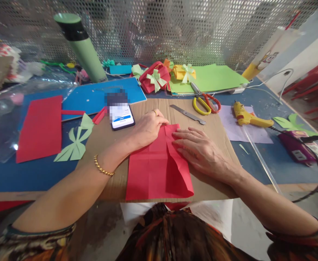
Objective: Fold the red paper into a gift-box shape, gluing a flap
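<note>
On cardboard [218, 127], red paper [156, 170] lies under left hand [148, 127] and right hand [199, 148].

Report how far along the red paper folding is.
Done: the red sheet on the cardboard already carries crease lines, and its right side is folded inward. In hand: left hand and right hand press its top edge flat. Left: it remains mostly flat, unlike the finished red bow piece.

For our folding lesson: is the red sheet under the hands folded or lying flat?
Partly folded: the red sheet has its right edge turned inward, with crease lines across it.
</note>
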Available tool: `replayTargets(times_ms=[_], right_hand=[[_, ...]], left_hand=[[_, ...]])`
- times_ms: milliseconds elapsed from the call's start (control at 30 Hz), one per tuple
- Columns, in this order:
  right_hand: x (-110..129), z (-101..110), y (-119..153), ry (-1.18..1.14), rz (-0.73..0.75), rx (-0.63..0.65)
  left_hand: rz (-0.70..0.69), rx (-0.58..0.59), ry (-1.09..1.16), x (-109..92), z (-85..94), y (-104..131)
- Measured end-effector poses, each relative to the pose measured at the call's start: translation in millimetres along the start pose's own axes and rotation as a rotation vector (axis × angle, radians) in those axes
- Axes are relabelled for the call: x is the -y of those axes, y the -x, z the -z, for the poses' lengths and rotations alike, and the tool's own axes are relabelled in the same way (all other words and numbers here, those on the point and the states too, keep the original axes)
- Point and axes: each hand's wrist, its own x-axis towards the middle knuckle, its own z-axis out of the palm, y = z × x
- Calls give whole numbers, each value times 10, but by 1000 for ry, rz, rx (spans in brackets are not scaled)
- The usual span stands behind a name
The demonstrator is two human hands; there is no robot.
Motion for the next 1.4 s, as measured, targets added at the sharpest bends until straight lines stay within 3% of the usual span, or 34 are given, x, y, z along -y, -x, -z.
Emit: replayTargets(times_ms=[567, 1400], right_hand=[[-26, -31, 55, 39, 15, -38], [-66, -36, 81, 25, 14, -36]], left_hand=[[18, 27, -6, 4, 3, 0], [-87, 59, 5, 43, 55, -4]])
